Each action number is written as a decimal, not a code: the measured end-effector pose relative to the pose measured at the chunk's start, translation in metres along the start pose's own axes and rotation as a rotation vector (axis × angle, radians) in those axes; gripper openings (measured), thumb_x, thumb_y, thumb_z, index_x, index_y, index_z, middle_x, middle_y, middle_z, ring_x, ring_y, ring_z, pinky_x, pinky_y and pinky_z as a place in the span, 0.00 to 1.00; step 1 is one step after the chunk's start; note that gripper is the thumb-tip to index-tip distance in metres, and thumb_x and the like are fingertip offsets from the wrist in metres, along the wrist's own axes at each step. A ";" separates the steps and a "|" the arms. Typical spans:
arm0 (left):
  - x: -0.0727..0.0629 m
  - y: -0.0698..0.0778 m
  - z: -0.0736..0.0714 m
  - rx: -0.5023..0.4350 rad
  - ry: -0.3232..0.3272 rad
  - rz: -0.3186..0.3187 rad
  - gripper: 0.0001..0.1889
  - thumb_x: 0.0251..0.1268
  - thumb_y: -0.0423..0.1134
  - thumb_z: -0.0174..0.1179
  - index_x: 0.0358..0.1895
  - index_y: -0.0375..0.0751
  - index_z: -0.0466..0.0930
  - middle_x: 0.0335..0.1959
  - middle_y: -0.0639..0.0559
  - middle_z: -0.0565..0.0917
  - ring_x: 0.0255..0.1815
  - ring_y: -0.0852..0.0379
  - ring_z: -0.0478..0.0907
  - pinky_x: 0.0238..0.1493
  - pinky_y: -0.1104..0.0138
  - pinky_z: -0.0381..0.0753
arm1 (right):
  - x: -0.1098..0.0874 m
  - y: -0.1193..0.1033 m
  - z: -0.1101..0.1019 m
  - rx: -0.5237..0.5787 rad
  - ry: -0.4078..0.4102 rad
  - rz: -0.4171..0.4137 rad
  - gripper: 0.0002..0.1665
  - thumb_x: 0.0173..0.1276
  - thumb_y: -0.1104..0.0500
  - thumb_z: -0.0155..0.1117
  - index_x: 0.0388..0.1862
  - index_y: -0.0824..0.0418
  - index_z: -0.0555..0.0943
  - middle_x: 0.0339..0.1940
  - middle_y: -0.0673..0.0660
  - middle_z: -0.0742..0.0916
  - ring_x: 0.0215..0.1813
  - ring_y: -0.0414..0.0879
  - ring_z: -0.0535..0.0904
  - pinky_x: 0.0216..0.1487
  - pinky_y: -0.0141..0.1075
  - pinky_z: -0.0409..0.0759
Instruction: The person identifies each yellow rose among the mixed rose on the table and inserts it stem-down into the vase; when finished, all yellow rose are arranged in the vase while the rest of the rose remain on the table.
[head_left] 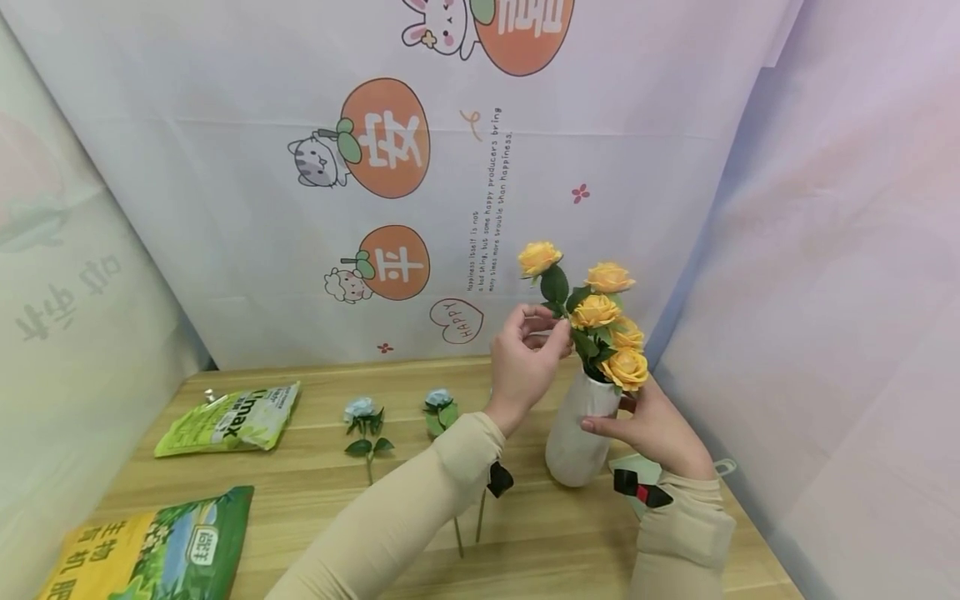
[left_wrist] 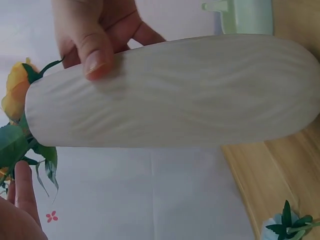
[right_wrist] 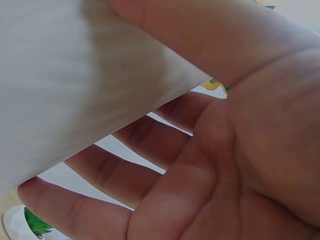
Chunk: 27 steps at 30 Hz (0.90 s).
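A white ribbed vase (head_left: 576, 437) stands on the wooden table, several yellow roses (head_left: 596, 310) rising from its mouth. My right hand (head_left: 660, 429) holds the vase near its top, thumb on the front and fingers round the far side. In the right wrist view those fingers (right_wrist: 107, 170) curl along the vase wall (right_wrist: 55, 85). My left hand (head_left: 528, 358) is beside the blooms, thumb and forefinger pinching the leafy stem of the leftmost rose (head_left: 540, 259). From the left wrist, the vase (left_wrist: 170, 100) fills the view and green leaves (left_wrist: 15, 145) meet the left fingertips.
Blue roses (head_left: 360, 408) with long stems lie on the table left of the vase. A light green packet (head_left: 232, 419) and a yellow-green bag (head_left: 153, 550) lie farther left. Behind my right wrist is a mint green container (head_left: 636, 468). Printed cloth (head_left: 247, 208) hangs behind the table.
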<state>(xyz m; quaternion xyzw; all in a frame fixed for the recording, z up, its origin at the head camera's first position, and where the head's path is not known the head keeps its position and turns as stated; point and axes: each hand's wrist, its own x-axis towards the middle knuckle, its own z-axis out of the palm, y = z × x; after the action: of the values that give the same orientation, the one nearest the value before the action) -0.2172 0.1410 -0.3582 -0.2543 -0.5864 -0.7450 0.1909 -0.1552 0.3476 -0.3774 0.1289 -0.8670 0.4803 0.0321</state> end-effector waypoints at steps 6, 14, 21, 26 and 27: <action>0.005 0.002 0.002 0.010 -0.013 -0.046 0.08 0.78 0.41 0.68 0.49 0.40 0.87 0.38 0.48 0.91 0.34 0.39 0.92 0.38 0.59 0.93 | 0.000 0.001 0.001 -0.002 0.002 -0.001 0.62 0.64 0.53 0.85 0.88 0.58 0.56 0.80 0.63 0.71 0.76 0.64 0.72 0.71 0.65 0.76; 0.012 0.007 0.003 0.057 -0.001 -0.086 0.09 0.77 0.41 0.70 0.48 0.39 0.89 0.35 0.51 0.91 0.31 0.40 0.92 0.34 0.60 0.93 | 0.003 0.005 0.001 0.001 -0.002 -0.017 0.62 0.65 0.53 0.85 0.88 0.56 0.57 0.81 0.61 0.71 0.76 0.62 0.72 0.72 0.65 0.74; 0.015 0.010 0.003 0.087 -0.006 -0.124 0.07 0.76 0.39 0.71 0.44 0.38 0.91 0.31 0.51 0.89 0.25 0.53 0.90 0.30 0.60 0.92 | 0.003 0.006 0.001 -0.001 -0.001 -0.013 0.62 0.64 0.52 0.85 0.88 0.55 0.56 0.81 0.61 0.71 0.76 0.63 0.72 0.72 0.65 0.75; 0.017 0.012 0.005 0.124 -0.014 -0.114 0.07 0.76 0.37 0.70 0.42 0.36 0.91 0.29 0.52 0.89 0.24 0.54 0.90 0.30 0.61 0.92 | 0.002 0.007 0.001 0.003 0.000 -0.013 0.63 0.64 0.52 0.86 0.88 0.55 0.56 0.81 0.61 0.70 0.77 0.62 0.71 0.72 0.65 0.74; 0.016 0.013 0.005 0.138 -0.017 -0.109 0.07 0.76 0.37 0.70 0.41 0.36 0.91 0.28 0.53 0.89 0.24 0.53 0.90 0.29 0.61 0.92 | 0.002 0.006 0.001 0.003 0.000 -0.010 0.63 0.64 0.52 0.86 0.89 0.55 0.56 0.81 0.61 0.70 0.77 0.62 0.72 0.72 0.65 0.75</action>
<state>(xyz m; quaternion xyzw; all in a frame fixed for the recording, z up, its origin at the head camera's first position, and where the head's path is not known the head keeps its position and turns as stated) -0.2222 0.1433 -0.3376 -0.2147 -0.6509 -0.7099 0.1620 -0.1583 0.3498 -0.3828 0.1333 -0.8656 0.4813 0.0345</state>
